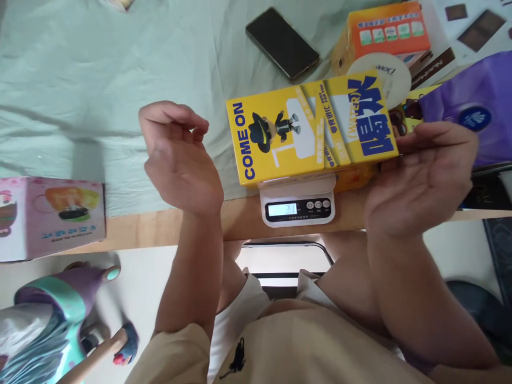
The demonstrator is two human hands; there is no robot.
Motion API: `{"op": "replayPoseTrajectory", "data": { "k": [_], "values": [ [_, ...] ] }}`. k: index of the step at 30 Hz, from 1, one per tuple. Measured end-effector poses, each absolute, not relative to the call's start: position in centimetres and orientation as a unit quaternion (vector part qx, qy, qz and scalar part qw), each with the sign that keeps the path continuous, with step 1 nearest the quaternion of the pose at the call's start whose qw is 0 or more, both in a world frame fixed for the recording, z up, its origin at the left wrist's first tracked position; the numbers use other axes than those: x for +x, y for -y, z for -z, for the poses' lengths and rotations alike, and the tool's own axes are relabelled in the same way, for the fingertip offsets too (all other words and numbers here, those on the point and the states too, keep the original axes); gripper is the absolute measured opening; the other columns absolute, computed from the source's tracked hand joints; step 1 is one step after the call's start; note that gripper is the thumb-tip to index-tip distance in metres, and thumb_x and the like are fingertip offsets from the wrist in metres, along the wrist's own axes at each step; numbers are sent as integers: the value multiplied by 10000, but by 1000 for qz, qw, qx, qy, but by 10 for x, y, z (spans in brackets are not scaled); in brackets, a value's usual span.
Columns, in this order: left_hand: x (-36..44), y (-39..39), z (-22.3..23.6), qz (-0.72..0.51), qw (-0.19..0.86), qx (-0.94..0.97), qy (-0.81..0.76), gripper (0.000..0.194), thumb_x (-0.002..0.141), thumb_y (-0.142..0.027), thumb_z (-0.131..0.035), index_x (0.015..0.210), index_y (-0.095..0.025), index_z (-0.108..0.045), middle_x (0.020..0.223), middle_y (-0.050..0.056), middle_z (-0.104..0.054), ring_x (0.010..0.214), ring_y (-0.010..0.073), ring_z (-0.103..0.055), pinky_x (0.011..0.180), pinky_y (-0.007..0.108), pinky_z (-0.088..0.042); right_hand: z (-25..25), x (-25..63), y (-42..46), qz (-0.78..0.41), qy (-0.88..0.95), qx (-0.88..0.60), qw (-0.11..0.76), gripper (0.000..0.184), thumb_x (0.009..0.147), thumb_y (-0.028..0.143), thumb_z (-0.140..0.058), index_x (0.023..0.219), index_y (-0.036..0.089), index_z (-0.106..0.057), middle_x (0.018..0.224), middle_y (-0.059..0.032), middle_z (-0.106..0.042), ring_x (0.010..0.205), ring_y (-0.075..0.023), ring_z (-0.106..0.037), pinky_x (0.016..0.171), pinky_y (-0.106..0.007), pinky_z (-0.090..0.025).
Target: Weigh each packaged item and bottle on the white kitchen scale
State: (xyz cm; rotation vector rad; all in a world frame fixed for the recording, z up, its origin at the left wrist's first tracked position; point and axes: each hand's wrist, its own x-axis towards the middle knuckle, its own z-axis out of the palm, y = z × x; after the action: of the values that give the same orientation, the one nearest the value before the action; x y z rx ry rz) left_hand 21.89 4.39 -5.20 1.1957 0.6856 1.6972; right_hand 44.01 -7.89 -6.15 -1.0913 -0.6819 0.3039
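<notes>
A yellow box (308,128) with "COME ON" and a cartoon figure in a black hat lies on a white digital scale (262,210). The box hides most of the weighing plate; its lit display shows digits too small to read surely. To the left of the box, my left hand (180,160) is raised in the air, fingers loosely bent and apart from it, holding nothing. At the other end is my right hand (424,176), palm turned up and open. Its fingertips are close to the box's right edge; whether they touch it I cannot tell.
A black phone (282,44) lies beyond the box. An orange box (388,34), a round Dove container (394,80) and a purple pack (476,109) crowd the right. At left, a pink-and-white box (64,218) stands by the wooden table edge (240,220). A person's foot (126,344) shows below.
</notes>
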Motion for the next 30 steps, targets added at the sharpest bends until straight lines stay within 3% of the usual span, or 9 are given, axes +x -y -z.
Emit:
{"op": "replayPoseTrajectory", "data": {
  "k": [5,12,16,19,21,25,30],
  "values": [
    [211,-40,57,-621,441,579,-289,423,824,-717,-735,905,-309,-658,874,31,-580,904,251,-614,775,423,-479,58,427,72,-108,312,-494,804,226,977,269,-477,954,187,-686,935,-14,-569,856,-102,-608,781,-320,-549],
    [204,-42,65,-631,432,563,-314,360,926,-678,-693,930,-320,-732,863,31,-640,810,212,-601,712,380,-496,64,419,68,31,341,-497,797,476,985,50,-180,827,191,-606,836,-17,-528,781,-101,-561,848,-342,-519],
    [204,-43,69,-596,467,559,-338,412,916,-727,-665,990,-331,-749,930,32,-703,858,228,-649,708,371,-530,69,420,68,33,359,-500,787,390,941,80,-254,852,202,-614,820,-21,-524,782,-115,-550,853,-343,-509],
    [204,-42,71,-571,470,574,-350,393,855,-706,-751,1028,-354,-770,985,26,-726,931,251,-674,745,376,-545,68,420,69,19,365,-500,785,212,904,203,-386,872,209,-595,828,-16,-502,787,-126,-533,849,-357,-504],
    [205,-40,71,-572,472,571,-351,394,884,-713,-712,1024,-352,-785,988,39,-721,940,258,-675,745,382,-538,66,420,69,8,368,-496,786,130,870,291,-481,881,210,-582,852,-16,-495,800,-131,-513,856,-370,-495],
    [206,-36,65,-563,478,571,-359,459,967,-728,-566,1019,-334,-796,1030,66,-707,999,276,-682,801,410,-546,66,422,68,18,364,-504,783,201,843,420,-588,870,221,-567,859,-6,-482,800,-133,-496,833,-382,-483],
    [198,-38,66,-545,490,584,-349,415,914,-728,-654,1074,-373,-799,1089,54,-724,1126,309,-687,937,447,-575,65,423,66,14,353,-485,800,226,809,410,-636,855,199,-570,821,-4,-489,752,-125,-489,724,-346,-445]
  ]
}}
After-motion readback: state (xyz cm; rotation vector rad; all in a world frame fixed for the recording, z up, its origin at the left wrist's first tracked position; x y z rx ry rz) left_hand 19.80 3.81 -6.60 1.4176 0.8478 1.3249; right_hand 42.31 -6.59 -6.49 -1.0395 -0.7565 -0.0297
